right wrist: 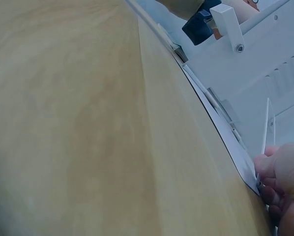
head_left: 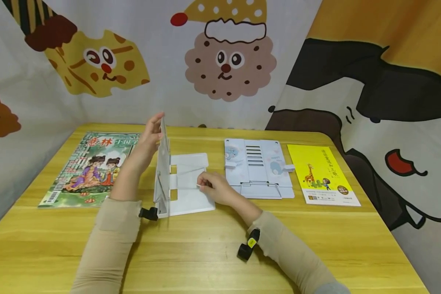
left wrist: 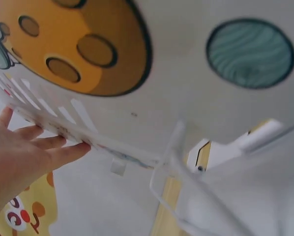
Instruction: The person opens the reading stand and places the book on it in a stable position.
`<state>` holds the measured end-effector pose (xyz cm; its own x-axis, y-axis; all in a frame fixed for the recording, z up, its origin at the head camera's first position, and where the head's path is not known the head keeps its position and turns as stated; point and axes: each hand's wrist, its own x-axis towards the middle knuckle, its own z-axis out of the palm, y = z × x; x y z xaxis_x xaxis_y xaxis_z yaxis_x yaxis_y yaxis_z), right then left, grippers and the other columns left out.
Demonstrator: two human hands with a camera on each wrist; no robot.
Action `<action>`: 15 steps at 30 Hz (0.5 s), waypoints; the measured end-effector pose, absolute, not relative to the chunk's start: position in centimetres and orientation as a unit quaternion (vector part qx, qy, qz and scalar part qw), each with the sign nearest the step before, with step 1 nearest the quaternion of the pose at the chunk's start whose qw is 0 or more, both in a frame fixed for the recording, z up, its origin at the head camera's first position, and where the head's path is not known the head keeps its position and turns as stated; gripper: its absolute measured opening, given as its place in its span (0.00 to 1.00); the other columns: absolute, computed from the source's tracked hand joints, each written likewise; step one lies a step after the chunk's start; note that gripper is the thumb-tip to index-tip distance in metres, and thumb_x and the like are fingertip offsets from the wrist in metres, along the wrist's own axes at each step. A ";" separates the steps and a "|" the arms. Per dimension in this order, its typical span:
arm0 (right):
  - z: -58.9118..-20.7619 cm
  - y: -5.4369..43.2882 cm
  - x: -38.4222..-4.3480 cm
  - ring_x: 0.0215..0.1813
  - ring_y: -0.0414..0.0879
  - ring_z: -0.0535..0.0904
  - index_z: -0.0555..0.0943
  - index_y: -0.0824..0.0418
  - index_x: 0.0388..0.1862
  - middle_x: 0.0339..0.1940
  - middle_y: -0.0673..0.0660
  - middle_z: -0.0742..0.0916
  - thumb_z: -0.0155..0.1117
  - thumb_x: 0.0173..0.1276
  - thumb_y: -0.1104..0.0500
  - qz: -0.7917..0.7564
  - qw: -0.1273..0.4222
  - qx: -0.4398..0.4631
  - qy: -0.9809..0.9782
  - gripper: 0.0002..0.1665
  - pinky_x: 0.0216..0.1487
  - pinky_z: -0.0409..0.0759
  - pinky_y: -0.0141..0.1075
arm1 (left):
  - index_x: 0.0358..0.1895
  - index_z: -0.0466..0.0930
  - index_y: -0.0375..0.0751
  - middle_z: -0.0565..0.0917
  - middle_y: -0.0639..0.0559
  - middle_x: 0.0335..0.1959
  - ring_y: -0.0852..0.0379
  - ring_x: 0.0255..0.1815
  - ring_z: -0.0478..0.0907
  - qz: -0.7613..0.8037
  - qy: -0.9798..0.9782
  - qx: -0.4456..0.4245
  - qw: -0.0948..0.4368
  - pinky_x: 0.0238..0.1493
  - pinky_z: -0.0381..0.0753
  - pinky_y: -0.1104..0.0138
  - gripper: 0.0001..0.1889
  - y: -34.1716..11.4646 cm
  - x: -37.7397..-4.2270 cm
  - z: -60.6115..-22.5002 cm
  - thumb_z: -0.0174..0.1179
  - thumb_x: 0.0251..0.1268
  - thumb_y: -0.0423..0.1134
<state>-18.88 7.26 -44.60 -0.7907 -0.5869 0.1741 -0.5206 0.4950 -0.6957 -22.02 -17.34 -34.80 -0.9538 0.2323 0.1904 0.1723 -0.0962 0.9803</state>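
A white book stand (head_left: 192,202) is unfolded on the table, its base flat and its hinged panel (head_left: 162,167) upright. My left hand (head_left: 148,143) touches the panel's upper part from the left; in the left wrist view its extended fingers (left wrist: 51,155) rest along the panel's edge, below an orange spotted print. My right hand (head_left: 217,188) is over the base's right side. Between thumb and fingers it pinches the stand's thin white wire support (right wrist: 265,125), seen in the right wrist view. The curled fingers hide the wire's lower end.
A second book stand (head_left: 259,167) with blue animal prints lies flat right of my right hand. Beyond it is a yellow book (head_left: 321,175). A colourful magazine (head_left: 95,167) lies left, partly behind my left arm. A cartoon-print curtain (head_left: 161,73) hangs behind the wooden table (head_left: 202,261).
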 end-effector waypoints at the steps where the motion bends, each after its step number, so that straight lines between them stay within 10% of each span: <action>1: -44.6 7.3 -18.9 0.33 0.42 0.69 0.77 0.57 0.35 0.27 0.48 0.77 0.63 0.66 0.67 -0.392 0.041 -0.323 0.860 0.05 0.37 0.69 0.33 | 0.76 0.46 0.52 0.38 0.48 0.78 0.45 0.75 0.35 0.720 0.677 0.149 0.020 0.67 0.35 0.40 0.36 -17.1 -22.0 -34.8 0.45 0.64 0.40; 15: -45.1 7.3 -19.1 0.32 0.41 0.71 0.77 0.58 0.38 0.29 0.48 0.79 0.63 0.66 0.66 -0.412 0.047 -0.322 0.851 0.05 0.34 0.72 0.31 | 0.77 0.46 0.50 0.42 0.47 0.77 0.50 0.76 0.39 0.660 0.733 0.163 0.016 0.71 0.43 0.50 0.35 -13.7 -22.0 -34.4 0.47 0.68 0.37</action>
